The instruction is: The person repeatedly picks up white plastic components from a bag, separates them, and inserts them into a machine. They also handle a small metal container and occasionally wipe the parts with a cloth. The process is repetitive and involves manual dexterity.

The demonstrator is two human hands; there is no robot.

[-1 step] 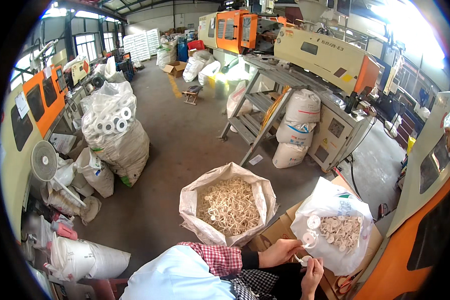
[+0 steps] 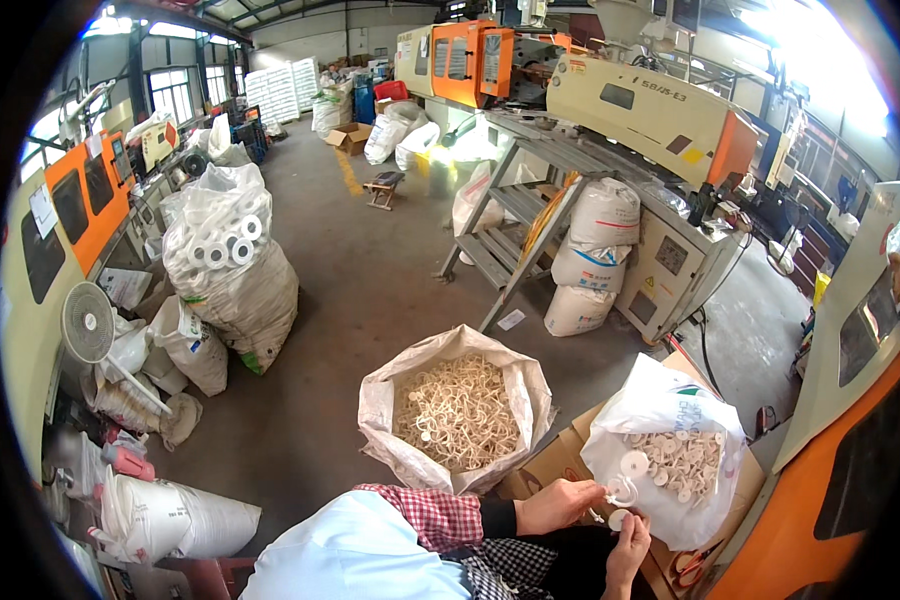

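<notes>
My left hand (image 2: 560, 506) is closed in a pinch on a white curved plastic strip (image 2: 622, 489), at the near left edge of a white sack. My right hand (image 2: 626, 552) is just right of it and lower, its fingers closed on a small round white plastic disc (image 2: 618, 519). Another white disc (image 2: 634, 463) shows above the strip; whether it is joined to it I cannot tell. The open white sack (image 2: 705, 405) holds a heap of small pale plastic parts (image 2: 682, 465) with round ends.
A large open woven sack (image 2: 380, 400) full of pale curly plastic pieces stands left of my hands. Under the white sack is a cardboard box (image 2: 570, 450). Orange-handled scissors (image 2: 688, 570) lie near my right hand. A machine (image 2: 830, 480) borders the right, with metal steps (image 2: 510, 240) ahead.
The upper of two discs above my left hand no longer shows there; the other sits slightly higher and right. My right hand has turned, and a disc's round face now shows in its fingers.
</notes>
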